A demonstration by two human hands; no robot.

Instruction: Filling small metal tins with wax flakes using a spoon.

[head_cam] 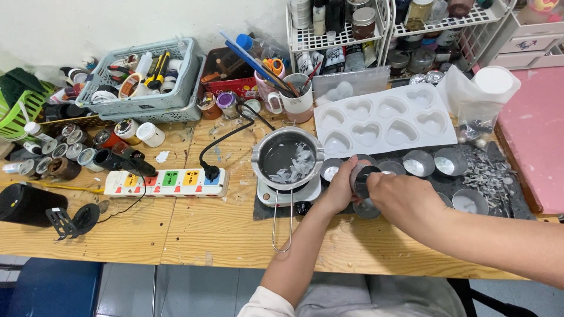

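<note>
A small round metal cup is gripped by both the left hand and right hand. White wax flakes in the silver metal pot are not yet melted, and the white heart-shaped mould is not yet filled.

Two bare forearms, uncovered from elbow to wrist. Left hand and right hand bare: no gloves, rings, watch or bracelet in sight. At the left upper arm, the edge of a short, pale, whitish sleeve. Below, light grey cloth over the lap, softly creased.
</note>
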